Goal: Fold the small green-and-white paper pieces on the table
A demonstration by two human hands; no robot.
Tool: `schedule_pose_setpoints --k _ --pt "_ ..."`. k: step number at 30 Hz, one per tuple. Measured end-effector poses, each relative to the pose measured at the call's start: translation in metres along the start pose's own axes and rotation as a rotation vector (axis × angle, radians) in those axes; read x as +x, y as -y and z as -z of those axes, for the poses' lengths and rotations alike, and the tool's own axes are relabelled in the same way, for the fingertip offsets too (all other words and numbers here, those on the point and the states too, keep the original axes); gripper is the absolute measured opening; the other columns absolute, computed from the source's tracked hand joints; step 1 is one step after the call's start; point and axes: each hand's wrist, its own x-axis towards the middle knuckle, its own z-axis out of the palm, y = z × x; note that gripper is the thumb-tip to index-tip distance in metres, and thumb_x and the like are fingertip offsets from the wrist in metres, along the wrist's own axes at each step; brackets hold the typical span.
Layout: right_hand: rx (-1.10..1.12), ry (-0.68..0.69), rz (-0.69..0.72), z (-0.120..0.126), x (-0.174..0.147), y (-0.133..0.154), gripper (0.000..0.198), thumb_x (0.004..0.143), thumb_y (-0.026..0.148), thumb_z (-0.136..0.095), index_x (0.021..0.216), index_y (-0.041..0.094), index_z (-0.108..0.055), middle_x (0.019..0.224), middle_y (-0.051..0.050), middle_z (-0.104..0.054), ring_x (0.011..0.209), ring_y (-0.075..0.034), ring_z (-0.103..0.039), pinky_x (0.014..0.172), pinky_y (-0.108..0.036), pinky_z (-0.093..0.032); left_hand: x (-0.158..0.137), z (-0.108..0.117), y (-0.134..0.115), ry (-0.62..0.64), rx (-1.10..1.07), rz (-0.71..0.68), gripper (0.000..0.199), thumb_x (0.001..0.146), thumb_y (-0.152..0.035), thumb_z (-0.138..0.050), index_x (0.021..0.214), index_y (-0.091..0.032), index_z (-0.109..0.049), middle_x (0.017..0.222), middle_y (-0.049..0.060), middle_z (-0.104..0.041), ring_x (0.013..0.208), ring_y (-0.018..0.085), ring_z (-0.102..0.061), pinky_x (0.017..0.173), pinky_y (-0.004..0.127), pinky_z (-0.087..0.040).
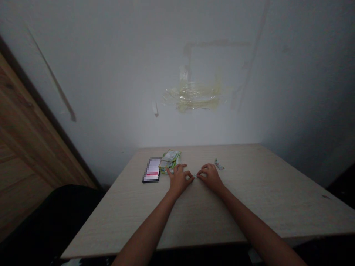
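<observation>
Pinching a small scrap (195,176) right of the packet stack (171,161), left hand (179,179) and right hand (210,178) each seem to close a grip on one end; its tininess could cause slipping.

Holds both forearms (151,227) extended, converging forward; sets left hand (179,178) and right hand (210,177) in facing pinch grips.

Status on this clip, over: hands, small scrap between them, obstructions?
Left hand and right hand at either side of small scrap, grip too small to tell. Packets by left hand, contact unclear. Nothing visibly blocking.
</observation>
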Motion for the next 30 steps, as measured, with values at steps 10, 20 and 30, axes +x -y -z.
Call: schedule_pose_setpoints --k 10,20,30 --pt "-0.046 -0.012 -0.067 -0.002 0.001 0.000 0.017 0.081 0.038 -0.067 0.091 0.030 -0.078 0.102 -0.008 -0.063 0.106 -0.024 -0.051 0.098 -0.040 -0.034 0.000 -0.002 0.003 0.046 -0.034 -0.067 0.013 0.077 -0.044 -0.073 0.087 -0.035 -0.072 0.140 -0.002 -0.050 0.138 0.031 -0.030 0.106 0.077 0.004" --pt "0.061 -0.035 -0.094 -0.005 0.003 -0.011 0.018 0.080 0.038 -0.066 0.089 0.028 -0.079 0.101 -0.006 -0.065 0.104 -0.024 -0.054 0.097 -0.039 -0.036 -0.004 -0.001 0.000 0.020 0.018 -0.068 0.016 0.078 -0.046 -0.071 0.090 -0.035 -0.073 0.137 0.000 -0.054 0.136 0.032 -0.034 0.108 0.076 0.004" --pt "0.105 0.038 -0.051 -0.006 0.000 -0.014 0.011 0.078 0.033 -0.070 0.084 0.032 -0.079 0.106 -0.005 -0.066 0.109 -0.024 -0.052 0.101 -0.040 -0.035 -0.006 -0.002 0.003 0.017 0.004 -0.046 0.015 0.080 -0.048 -0.069 0.087 -0.035 -0.073 0.136 -0.001 -0.056 0.134 0.031 -0.036 0.106 0.077 0.003"
